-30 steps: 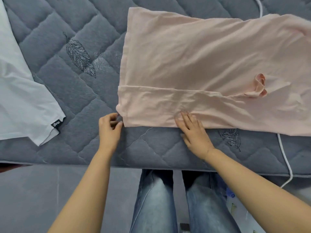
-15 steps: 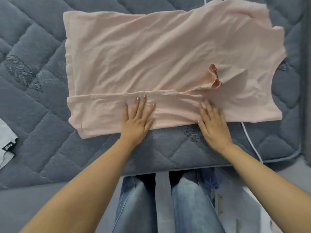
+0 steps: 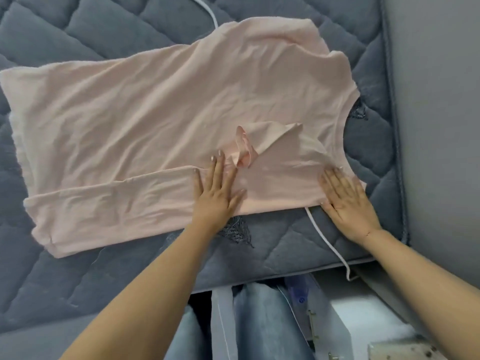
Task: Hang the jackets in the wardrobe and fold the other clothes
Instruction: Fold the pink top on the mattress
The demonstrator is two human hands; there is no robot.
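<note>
Jeans (image 3: 259, 320) at the bottom of view, person standing at the mattress (image 3: 104, 268) edge. Left hand (image 3: 218, 188) and right hand (image 3: 348, 198) both lie flat, fingers straight, pressing the near folded strip of the pink T-shirt (image 3: 155, 120); neither grips anything. Shirt lies spread across the mattress, sleeve (image 3: 262, 141) turned inward and bunched. White cord (image 3: 327, 242) runs under the shirt. Step judged: smoothing the first lengthwise fold. Next likely needs flattening the sleeve, then folding the far side over.
</note>
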